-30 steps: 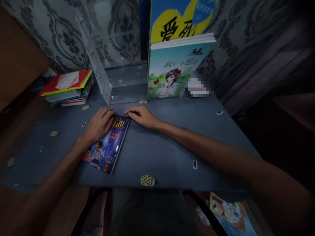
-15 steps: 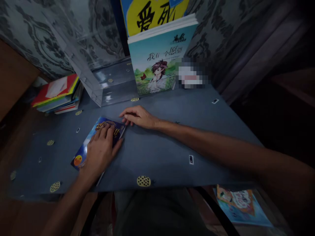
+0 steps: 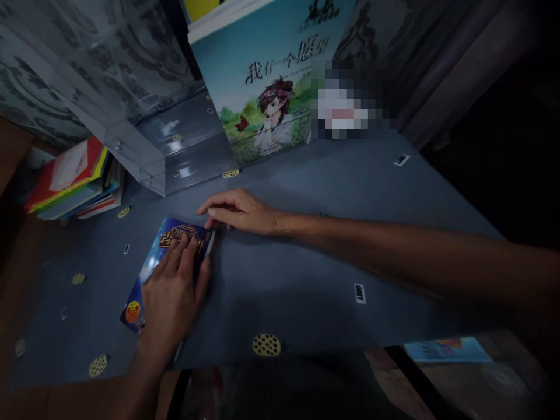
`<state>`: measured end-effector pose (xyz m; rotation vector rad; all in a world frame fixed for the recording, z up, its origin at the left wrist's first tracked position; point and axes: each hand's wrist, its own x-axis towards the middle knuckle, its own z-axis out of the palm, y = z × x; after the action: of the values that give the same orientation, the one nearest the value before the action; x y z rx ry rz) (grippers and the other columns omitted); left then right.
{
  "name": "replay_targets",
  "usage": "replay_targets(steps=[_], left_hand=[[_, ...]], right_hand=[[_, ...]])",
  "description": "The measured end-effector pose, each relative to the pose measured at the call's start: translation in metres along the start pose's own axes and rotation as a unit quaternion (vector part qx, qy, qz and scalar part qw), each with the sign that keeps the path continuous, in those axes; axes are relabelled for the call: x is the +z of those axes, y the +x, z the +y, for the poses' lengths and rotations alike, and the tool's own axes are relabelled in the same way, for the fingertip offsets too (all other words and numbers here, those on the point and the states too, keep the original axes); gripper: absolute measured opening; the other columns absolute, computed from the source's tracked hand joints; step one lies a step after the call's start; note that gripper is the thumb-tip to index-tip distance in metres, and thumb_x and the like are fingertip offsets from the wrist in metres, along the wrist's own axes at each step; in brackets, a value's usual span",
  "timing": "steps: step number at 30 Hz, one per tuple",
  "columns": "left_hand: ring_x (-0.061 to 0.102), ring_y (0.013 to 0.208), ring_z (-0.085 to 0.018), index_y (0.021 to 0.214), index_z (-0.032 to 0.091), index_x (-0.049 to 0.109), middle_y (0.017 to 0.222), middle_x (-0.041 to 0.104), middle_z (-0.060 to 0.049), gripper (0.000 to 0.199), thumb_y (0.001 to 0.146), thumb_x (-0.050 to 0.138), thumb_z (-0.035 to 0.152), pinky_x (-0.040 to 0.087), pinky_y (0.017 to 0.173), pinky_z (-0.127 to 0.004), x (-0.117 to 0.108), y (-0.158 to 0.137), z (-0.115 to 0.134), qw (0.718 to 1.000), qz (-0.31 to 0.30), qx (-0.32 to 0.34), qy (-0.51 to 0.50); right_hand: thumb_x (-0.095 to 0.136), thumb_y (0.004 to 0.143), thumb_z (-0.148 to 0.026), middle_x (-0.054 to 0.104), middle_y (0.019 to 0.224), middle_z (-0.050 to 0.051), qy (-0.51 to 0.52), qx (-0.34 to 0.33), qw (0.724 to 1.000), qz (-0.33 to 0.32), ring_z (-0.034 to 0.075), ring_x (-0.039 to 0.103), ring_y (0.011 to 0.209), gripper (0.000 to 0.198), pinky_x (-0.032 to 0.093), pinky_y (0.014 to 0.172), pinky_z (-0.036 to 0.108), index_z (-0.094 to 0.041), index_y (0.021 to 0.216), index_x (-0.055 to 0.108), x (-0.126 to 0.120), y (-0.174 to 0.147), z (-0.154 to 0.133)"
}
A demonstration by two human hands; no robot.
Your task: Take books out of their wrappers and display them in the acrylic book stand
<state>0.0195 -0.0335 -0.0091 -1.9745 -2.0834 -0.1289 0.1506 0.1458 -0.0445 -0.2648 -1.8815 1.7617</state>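
Palm down with fingers slightly spread, the left hand (image 3: 170, 297) lies across a blue book (image 3: 151, 265), thumb along the book's right edge. Flat beneath that palm, the book tilts on the table (image 3: 297, 274), its title partly covered and its lower left corner showing past the hand. At the book's upper right corner, the right hand (image 3: 245, 211) holds its fingers loosely bent, thumb apart from the forefinger; whether it touches the book cannot be told. Around the book runs the table's grey-blue covering. Behind the book stands a clear rack (image 3: 144, 169), and behind it to the right, a teal volume (image 3: 271, 93), upright. Left of the book and farther back sits a stack (image 3: 72, 178) topped in red. Well right of and behind the book, a pixelated object (image 3: 343, 111) is unreadable. Nearer the table's front edge, right of the book, is a yellow pineapple print (image 3: 266, 345).
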Motion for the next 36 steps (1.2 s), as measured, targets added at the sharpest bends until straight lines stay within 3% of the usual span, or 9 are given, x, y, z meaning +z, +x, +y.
replay_targets(steps=[8, 17, 22, 26, 29, 33, 36], left_hand=[[0.067, 0.122, -0.032, 0.128, 0.019, 0.065, 0.133, 0.069, -0.014, 0.037, 0.102, 0.044, 0.037, 0.059, 0.095, -0.048, -0.002, 0.0, -0.001, 1.0, -0.008, -0.007, -0.023], [0.065, 0.125, -0.034, 0.127, 0.015, 0.066, 0.135, 0.067, -0.017, 0.04, 0.102, 0.044, 0.037, 0.057, 0.099, -0.05, 0.001, 0.0, 0.001, 1.0, -0.012, -0.017, -0.021], [0.064, 0.126, -0.034, 0.128, 0.014, 0.065, 0.134, 0.068, -0.019, 0.039, 0.102, 0.046, 0.036, 0.058, 0.098, -0.047, 0.002, -0.001, 0.003, 1.0, -0.004, -0.004, -0.004], [0.062, 0.129, -0.033, 0.132, 0.017, 0.063, 0.137, 0.066, -0.016, 0.041, 0.101, 0.047, 0.04, 0.057, 0.101, -0.049, 0.002, -0.003, 0.0, 1.0, -0.01, -0.01, -0.022], [0.059, 0.133, -0.032, 0.141, 0.02, 0.057, 0.143, 0.063, -0.014, 0.047, 0.101, 0.047, 0.043, 0.055, 0.106, -0.051, -0.002, -0.011, -0.017, 0.996, -0.032, 0.021, -0.075], [0.055, 0.137, -0.029, 0.154, 0.035, 0.04, 0.154, 0.053, -0.005, 0.053, 0.101, 0.047, 0.039, 0.052, 0.11, -0.052, -0.019, -0.046, -0.064, 0.982, -0.084, 0.119, -0.122], [0.051, 0.141, -0.028, 0.156, 0.039, 0.036, 0.158, 0.048, -0.003, 0.059, 0.098, 0.048, 0.037, 0.058, 0.104, -0.043, -0.032, -0.084, -0.103, 0.979, -0.124, 0.116, -0.11]], right_hand=[[0.051, 0.097, -0.018, 0.074, 0.083, 0.003, 0.022, -0.006, 1.0, -0.005, 0.011, 0.068, 0.075, 0.02, 0.05, 0.061, 0.019, -0.013, 0.103, 0.069, -0.002, 0.001, 0.001], [0.048, 0.1, -0.022, 0.075, 0.083, 0.004, 0.011, -0.008, 1.0, 0.004, 0.012, 0.067, 0.077, 0.025, 0.048, 0.061, 0.02, -0.013, 0.104, 0.07, -0.003, -0.002, -0.004], [0.048, 0.098, -0.022, 0.069, 0.074, 0.0, -0.109, -0.051, 0.993, -0.018, 0.011, 0.059, 0.069, 0.026, 0.044, 0.065, 0.024, -0.015, 0.093, 0.072, 0.001, -0.006, -0.005], [0.052, 0.096, -0.022, 0.068, 0.074, 0.001, -0.253, -0.1, 0.962, -0.027, 0.013, 0.057, 0.069, 0.023, 0.042, 0.07, 0.027, -0.017, 0.084, 0.072, 0.006, -0.01, -0.004], [0.051, 0.097, -0.022, 0.069, 0.076, 0.002, -0.277, -0.114, 0.954, -0.031, 0.013, 0.057, 0.068, 0.025, 0.041, 0.069, 0.027, -0.017, 0.085, 0.072, 0.007, -0.012, -0.003], [0.051, 0.097, -0.021, 0.071, 0.076, 0.003, -0.287, -0.132, 0.948, -0.043, 0.014, 0.06, 0.068, 0.024, 0.043, 0.069, 0.027, -0.017, 0.086, 0.072, 0.008, -0.014, -0.004], [0.053, 0.096, -0.018, 0.074, 0.082, 0.004, -0.296, -0.145, 0.943, -0.043, 0.015, 0.064, 0.072, 0.022, 0.046, 0.072, 0.028, -0.018, 0.086, 0.072, 0.008, -0.016, -0.006]])
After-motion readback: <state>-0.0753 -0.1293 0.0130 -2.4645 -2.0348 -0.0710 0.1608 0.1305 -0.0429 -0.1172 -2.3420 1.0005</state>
